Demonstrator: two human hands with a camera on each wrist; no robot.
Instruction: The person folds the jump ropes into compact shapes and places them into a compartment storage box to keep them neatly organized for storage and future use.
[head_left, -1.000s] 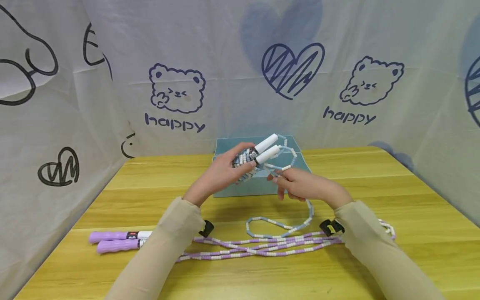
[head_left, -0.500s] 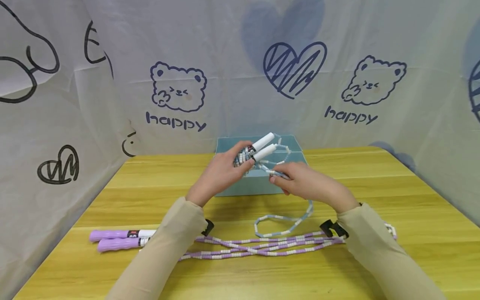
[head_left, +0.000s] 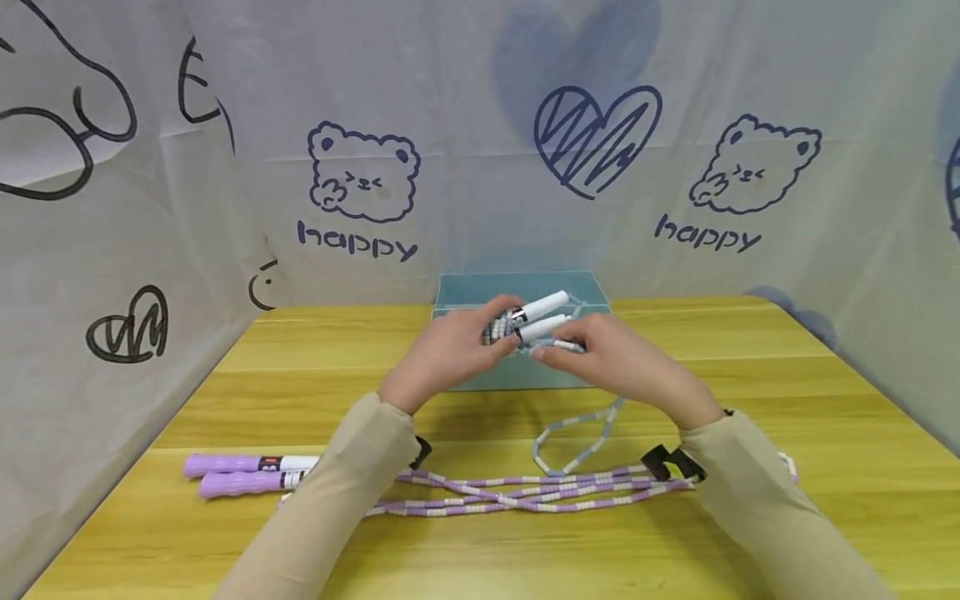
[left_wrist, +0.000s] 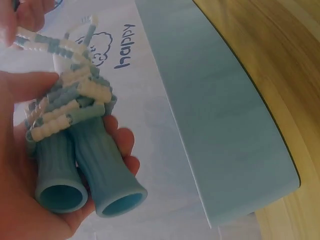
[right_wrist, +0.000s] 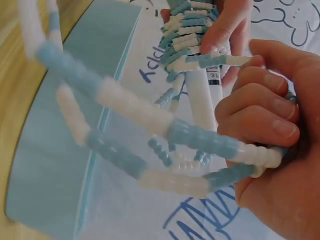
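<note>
Down dip the white handle ends (head_left: 542, 307) since a second ago, and the loose loop of blue-and-white beaded rope (head_left: 573, 421) on the table (head_left: 480, 558) has drawn in narrower. Up in the air, the left hand (head_left: 453, 342) grips both handles and the windings round them, seen against the blue box (head_left: 517, 375). Only the left wrist view gives us the blue grips (left_wrist: 107, 165) — two hollow, flared ends below the wound beads. Across to the right wrist: the right hand (head_left: 626, 362) pinches a strand leading off the coil, other fingers curled over more beads — mostly hidden from the head camera. Nearer, a purple-and-white rope (head_left: 506, 502) lies lengthwise.
</note>
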